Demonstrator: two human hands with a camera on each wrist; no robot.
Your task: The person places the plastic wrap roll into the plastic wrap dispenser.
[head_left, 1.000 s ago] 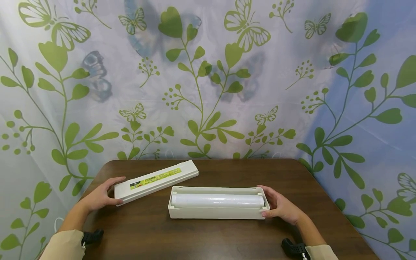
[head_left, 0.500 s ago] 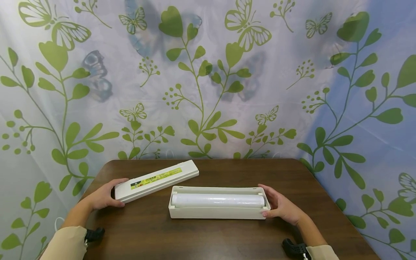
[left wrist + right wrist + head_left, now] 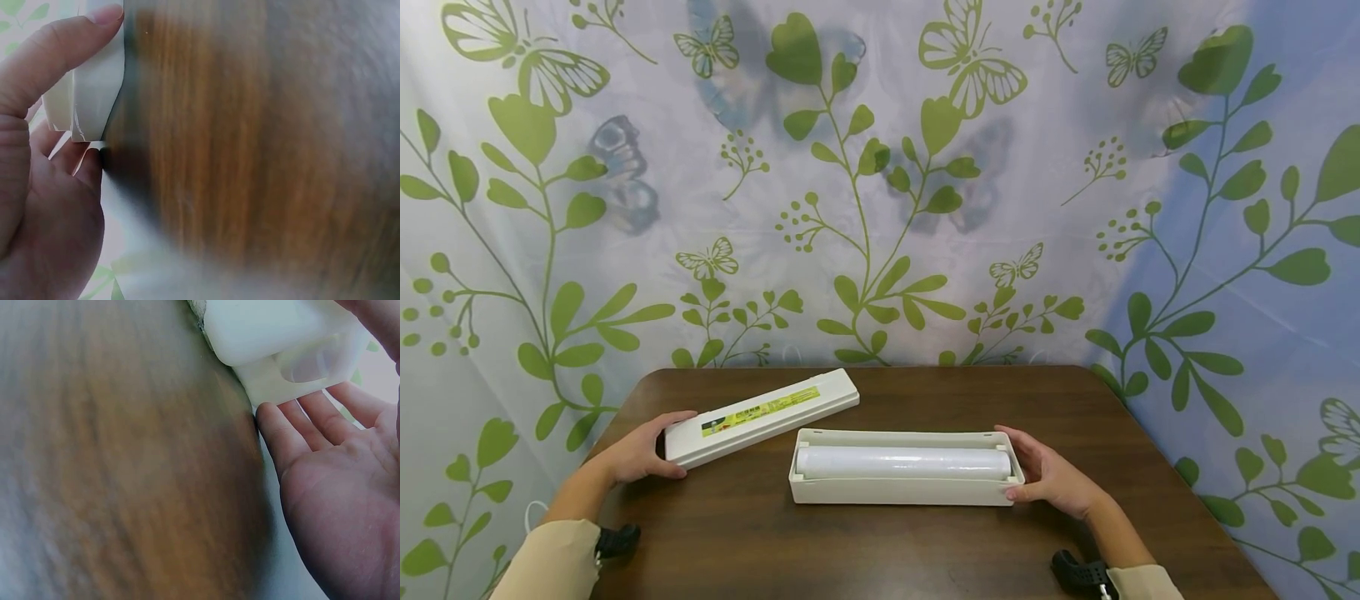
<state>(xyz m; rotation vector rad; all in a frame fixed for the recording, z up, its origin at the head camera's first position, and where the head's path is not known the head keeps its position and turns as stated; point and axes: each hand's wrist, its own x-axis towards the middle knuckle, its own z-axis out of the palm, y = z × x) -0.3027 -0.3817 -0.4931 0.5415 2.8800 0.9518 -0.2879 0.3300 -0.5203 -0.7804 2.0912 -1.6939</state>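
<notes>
A long white lid (image 3: 760,418) with a yellow-green label lies slanted on the left of the table. My left hand (image 3: 634,450) grips its near left end, thumb (image 3: 75,47) along the front side and fingers behind. To its right stands an open cream box (image 3: 898,492) holding a white roll of film (image 3: 902,462). My right hand (image 3: 1060,479) holds the box's right end, thumb at the front corner and fingers round the back. In the right wrist view the fingertips (image 3: 278,422) touch the box end (image 3: 294,381).
The brown wooden table (image 3: 850,550) has rounded far corners. Behind it hangs a pale curtain (image 3: 715,192) with green leaves and butterflies. Black bands (image 3: 617,542) are on both wrists, below beige sleeves.
Compared with a second ago, my left hand has shifted slightly to the right along the lid's end. The lid and the box have hardly moved; my right hand keeps its place.
</notes>
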